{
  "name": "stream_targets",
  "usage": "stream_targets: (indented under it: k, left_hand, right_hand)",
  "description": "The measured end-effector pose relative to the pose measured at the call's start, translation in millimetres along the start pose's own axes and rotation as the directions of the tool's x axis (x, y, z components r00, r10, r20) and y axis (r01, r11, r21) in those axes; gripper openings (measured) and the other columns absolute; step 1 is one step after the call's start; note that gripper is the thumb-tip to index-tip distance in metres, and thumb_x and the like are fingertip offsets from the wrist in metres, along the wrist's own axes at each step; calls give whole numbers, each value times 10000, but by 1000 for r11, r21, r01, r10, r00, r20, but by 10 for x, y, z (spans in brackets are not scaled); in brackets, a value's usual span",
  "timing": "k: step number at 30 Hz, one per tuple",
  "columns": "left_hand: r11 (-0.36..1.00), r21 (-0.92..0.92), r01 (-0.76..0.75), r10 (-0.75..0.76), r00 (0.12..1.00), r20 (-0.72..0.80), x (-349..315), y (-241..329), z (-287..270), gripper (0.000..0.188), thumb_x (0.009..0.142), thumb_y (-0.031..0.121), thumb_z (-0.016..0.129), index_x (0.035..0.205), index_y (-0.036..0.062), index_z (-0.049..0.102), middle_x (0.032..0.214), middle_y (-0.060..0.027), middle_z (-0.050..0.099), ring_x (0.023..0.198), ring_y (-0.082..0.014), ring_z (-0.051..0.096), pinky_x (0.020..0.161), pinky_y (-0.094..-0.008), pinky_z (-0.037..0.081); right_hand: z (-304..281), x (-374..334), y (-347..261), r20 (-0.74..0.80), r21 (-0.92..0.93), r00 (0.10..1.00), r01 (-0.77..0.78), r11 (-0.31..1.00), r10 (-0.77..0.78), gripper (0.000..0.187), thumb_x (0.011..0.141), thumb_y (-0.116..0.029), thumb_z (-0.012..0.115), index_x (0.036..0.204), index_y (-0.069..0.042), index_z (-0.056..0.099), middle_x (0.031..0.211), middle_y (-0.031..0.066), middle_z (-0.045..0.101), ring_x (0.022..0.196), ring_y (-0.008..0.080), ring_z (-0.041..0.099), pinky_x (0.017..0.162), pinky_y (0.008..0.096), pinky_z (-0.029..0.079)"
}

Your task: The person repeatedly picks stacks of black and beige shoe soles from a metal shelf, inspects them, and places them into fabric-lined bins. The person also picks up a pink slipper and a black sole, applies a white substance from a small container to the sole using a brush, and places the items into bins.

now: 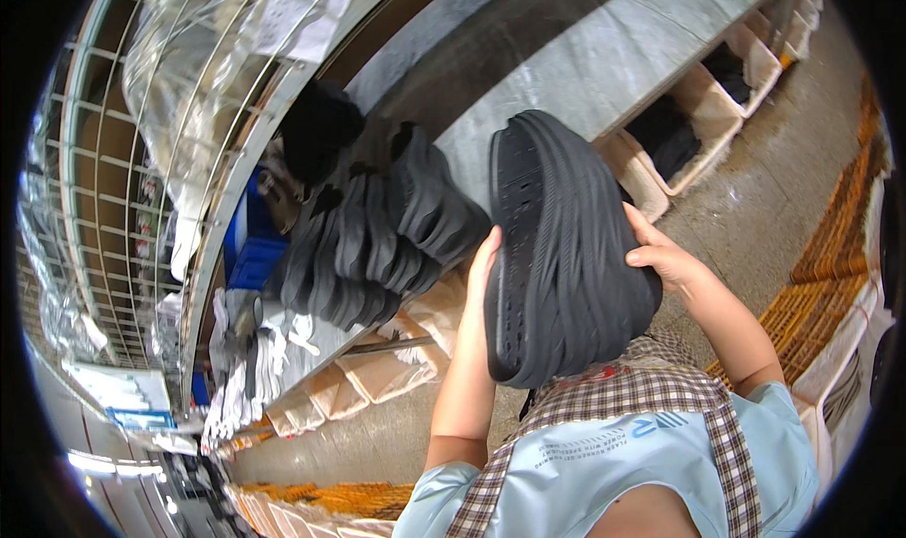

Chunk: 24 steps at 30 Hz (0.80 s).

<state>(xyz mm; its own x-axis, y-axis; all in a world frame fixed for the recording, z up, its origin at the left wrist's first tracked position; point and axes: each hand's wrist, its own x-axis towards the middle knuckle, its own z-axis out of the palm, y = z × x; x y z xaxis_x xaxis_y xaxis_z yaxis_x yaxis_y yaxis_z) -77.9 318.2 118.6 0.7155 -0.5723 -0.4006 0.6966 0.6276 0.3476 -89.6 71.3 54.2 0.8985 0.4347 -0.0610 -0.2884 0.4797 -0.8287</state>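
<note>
A thick stack of black shoe soles (576,255) is held up in front of my chest, between my two hands. My left hand (482,266) presses its palm and fingers against the stack's left face. On the right side, my right hand (659,251) grips the edge with the thumb showing; its other fingers are partly behind the soles. More black soles (363,241) lie in leaning rows on the metal worktable (557,66), to the left of the stack I hold.
A blue bin (255,241) and white cloth items (250,378) sit at the table's left. Above them rises a wire rack (123,151) with plastic bags. Lined bins (387,366) stand along the table's lower edge, others holding dark pieces (665,137). Woven brown baskets (830,241) line the right.
</note>
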Motion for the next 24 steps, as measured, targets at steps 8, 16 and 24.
stream_targets:
  k: [8, 16, 24]
  left_hand:
    - [84, 953, -292, 837, 539, 92, 255, 649, 363, 340, 844, 254, 676, 1034, 0, 553, 973, -68, 516, 887, -124, 510, 777, -268, 433]
    - [-109, 955, -275, 326, 898, 296, 83, 1480, 909, 480, 962, 430, 432, 1010, -7, 624, 931, -80, 649, 881, -130, 581, 855, -268, 438]
    - [-282, 950, -137, 197, 960, 197, 169, 1971, 673, 459, 981, 386, 397, 1138, -2, 585, 1126, -80, 597, 1064, -162, 528, 971, -286, 374]
  right_hand:
    - [20, 659, 194, 65, 332, 997, -50, 942, 29, 477, 910, -227, 446, 1333, -11, 391, 1273, 135, 510, 1132, 221, 536, 971, 363, 445]
    - [281, 1553, 331, 114, 518, 986, -164, 840, 122, 429, 944, -293, 337, 1173, 10, 537, 1166, 116, 591, 1042, 228, 583, 939, 367, 454]
    - [441, 2059, 462, -149, -154, 974, 146, 977, -169, 436, 909, -300, 498, 1170, 44, 551, 1176, 171, 594, 1044, 213, 576, 902, 319, 424]
